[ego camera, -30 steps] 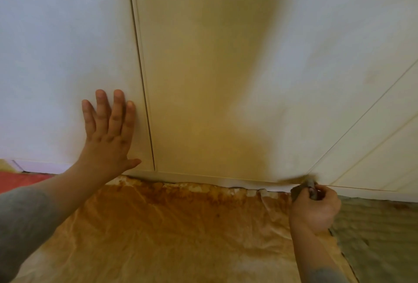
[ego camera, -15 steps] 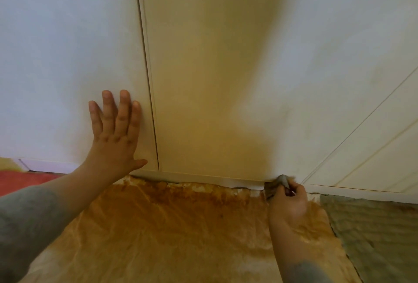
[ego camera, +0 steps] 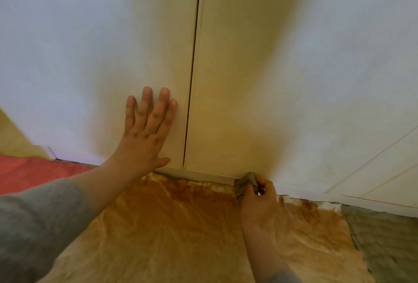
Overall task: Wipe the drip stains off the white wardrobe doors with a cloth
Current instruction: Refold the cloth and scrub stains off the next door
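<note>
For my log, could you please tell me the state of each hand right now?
Left hand: open, flat on the left door.
Right hand: closed on the cloth, at the right door bottom edge.

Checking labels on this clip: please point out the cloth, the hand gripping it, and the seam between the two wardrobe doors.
cloth (ego camera: pixel 245 179): head view, on the grey wad above the fingers.
right hand (ego camera: pixel 260 209): head view, on the back of the hand.
door seam (ego camera: pixel 191 74): head view, on the dark vertical gap.

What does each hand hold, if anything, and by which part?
The right hand grips the grey cloth by its lower part; the left hand holds nothing.
</note>
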### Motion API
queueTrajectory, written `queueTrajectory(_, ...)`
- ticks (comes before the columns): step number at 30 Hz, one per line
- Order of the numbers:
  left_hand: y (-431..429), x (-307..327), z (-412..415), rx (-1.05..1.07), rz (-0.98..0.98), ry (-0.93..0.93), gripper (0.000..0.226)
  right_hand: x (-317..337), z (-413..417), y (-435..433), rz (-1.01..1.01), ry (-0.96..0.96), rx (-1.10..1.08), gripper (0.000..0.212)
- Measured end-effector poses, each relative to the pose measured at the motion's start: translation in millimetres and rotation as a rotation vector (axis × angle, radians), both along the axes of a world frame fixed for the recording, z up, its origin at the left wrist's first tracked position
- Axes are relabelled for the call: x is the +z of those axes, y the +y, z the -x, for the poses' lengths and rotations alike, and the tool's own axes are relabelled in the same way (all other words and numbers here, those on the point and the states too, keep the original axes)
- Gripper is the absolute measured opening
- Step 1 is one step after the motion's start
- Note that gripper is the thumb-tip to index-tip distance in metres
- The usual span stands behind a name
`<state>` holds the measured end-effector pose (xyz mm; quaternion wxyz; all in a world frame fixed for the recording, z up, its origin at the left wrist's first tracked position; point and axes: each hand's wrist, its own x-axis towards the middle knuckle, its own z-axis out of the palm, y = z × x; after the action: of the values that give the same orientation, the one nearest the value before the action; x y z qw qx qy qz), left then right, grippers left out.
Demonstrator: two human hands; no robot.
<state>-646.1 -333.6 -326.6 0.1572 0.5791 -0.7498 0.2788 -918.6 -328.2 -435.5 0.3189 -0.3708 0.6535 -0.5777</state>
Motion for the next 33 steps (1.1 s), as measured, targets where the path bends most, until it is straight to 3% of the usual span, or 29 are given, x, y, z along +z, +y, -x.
queueTrajectory(9,5.9,5.3,-8.5,-0.022,-0.037,-0.033,0.151,-2.8,-63.8,3.4,-0.005,0.094,0.053,0.022)
queueTrajectory(24,19.9,13.3,-41.1,-0.147,-0.164,-0.097,0.121,2.3,-134.1,7.2,0.028,0.167,0.106,0.021)
queueTrajectory(29,33.3,-10.7,-55.4,-0.261,-0.292,-0.026,0.084,8.0,-131.9,8.0,-0.042,0.135,0.194,0.018)
queueTrajectory(33,42.2,-9.3,-46.1,-0.214,-0.655,0.116,0.055,25.3,-101.8,24.0,-0.111,0.197,0.346,0.024)
